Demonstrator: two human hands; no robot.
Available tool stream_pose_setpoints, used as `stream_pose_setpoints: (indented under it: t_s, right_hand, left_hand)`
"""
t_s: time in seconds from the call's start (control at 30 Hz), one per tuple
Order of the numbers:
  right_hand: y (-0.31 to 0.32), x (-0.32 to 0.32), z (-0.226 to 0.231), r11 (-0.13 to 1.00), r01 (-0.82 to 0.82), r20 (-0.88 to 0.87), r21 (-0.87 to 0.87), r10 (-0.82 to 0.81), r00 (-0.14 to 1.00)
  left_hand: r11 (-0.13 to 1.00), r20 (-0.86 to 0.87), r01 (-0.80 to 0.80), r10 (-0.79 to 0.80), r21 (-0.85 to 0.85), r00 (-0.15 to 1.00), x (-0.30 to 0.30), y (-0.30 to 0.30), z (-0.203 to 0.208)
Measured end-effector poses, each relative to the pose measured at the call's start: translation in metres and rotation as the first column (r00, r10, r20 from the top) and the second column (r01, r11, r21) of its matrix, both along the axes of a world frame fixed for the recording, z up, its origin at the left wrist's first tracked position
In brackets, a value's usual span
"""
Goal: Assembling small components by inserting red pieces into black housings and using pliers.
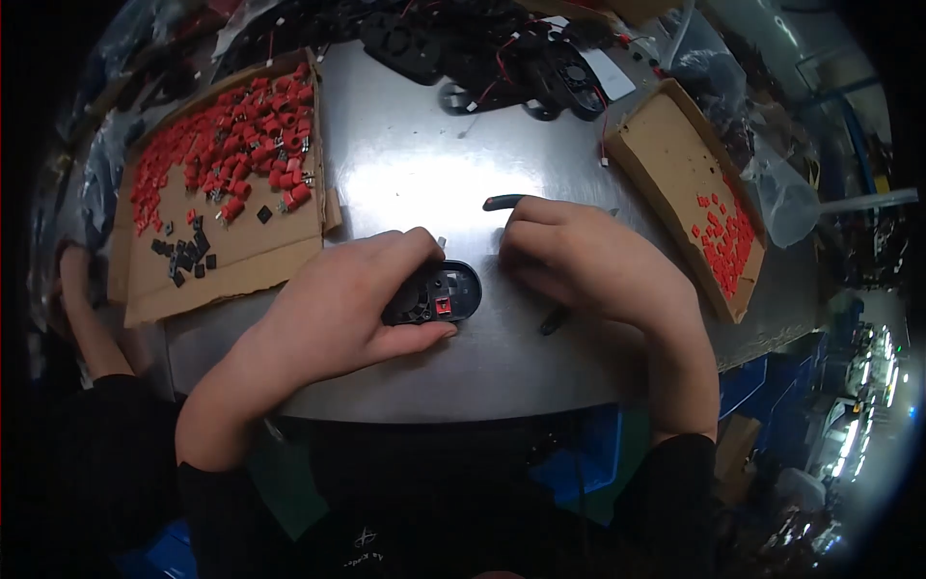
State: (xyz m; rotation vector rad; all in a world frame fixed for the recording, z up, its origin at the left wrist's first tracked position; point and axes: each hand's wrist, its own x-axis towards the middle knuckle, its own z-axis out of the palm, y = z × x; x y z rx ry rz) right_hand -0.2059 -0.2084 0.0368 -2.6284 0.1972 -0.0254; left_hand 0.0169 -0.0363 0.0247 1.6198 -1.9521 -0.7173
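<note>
My left hand is closed on a black oval plastic housing, thumb along its near edge and fingers over its far side. The open inside of the housing faces up. A small red square part sits in it, near moulded posts. To the right, my right hand is curled, apart from the housing, around a dark-handled tool. One curved dark end sticks out past the knuckles; another dark end shows below the fingers. The rest of the tool is hidden by the hand.
A cardboard tray at left holds many red parts and black squares. Another cardboard tray at right holds small red pieces. Black housings with wires pile at the back. Another person's hand is at far left.
</note>
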Motion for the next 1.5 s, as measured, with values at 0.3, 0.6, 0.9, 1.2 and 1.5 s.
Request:
stream_pose_setpoints:
  t_s: [0.3,0.6,0.9,1.2,1.5]
  right_hand:
    - [0.025,0.017,0.023,0.968,0.148,0.087,0.204,-0.169,0.982]
    - [0.059,0.029,0.013,0.985,0.06,0.151,0.164,-0.085,0.985]
    - [0.063,0.027,0.011,0.997,0.02,0.19,0.069,-0.033,0.981]
    - [0.081,0.02,0.025,0.982,0.183,-0.011,0.051,-0.182,0.983]
    - [-0.021,-0.006,0.025,0.996,-0.028,-0.03,0.087,0.031,0.999]
  left_hand:
    - [0.999,-0.008,-0.006,0.006,0.038,1.0,0.008,0.005,-0.006]
    - [0.999,-0.05,0.001,0.001,0.047,0.999,0.008,0.008,-0.01]
    - [0.999,-0.031,0.031,-0.03,0.043,0.999,0.007,0.008,-0.007]
    - [0.997,-0.017,0.049,-0.049,0.055,0.999,0.007,0.011,-0.006]
    - [0.999,0.022,0.031,-0.031,-0.021,0.999,0.005,0.009,-0.009]
